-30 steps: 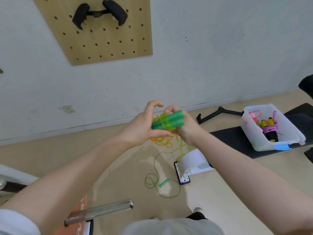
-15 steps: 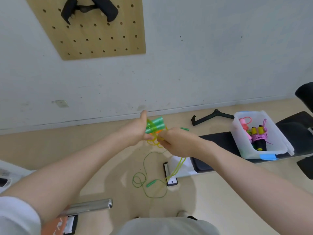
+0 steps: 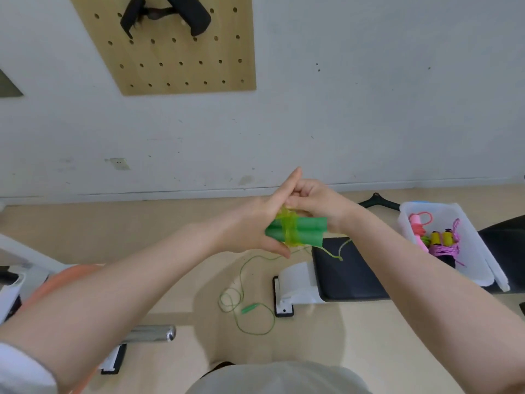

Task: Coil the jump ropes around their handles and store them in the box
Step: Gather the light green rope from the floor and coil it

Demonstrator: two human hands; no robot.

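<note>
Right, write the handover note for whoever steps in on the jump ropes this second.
Left hand: grips the pair of green handles, thumb underneath.
Right hand: fingers curled at the top of the bundle, apparently pinching the green rope as it winds.
Done: several turns are wrapped around the handles' middle. The white box on the black mat already holds a pink rope and a purple-wrapped yellow-handled one.
Left: much green rope lies loose on the floor; finish coiling, secure the end, put the bundle in the box.

A wooden pegboard (image 3: 181,64) on the wall carries a black grip (image 3: 167,17), and a metal bar (image 3: 150,333) lies on the floor.
</note>
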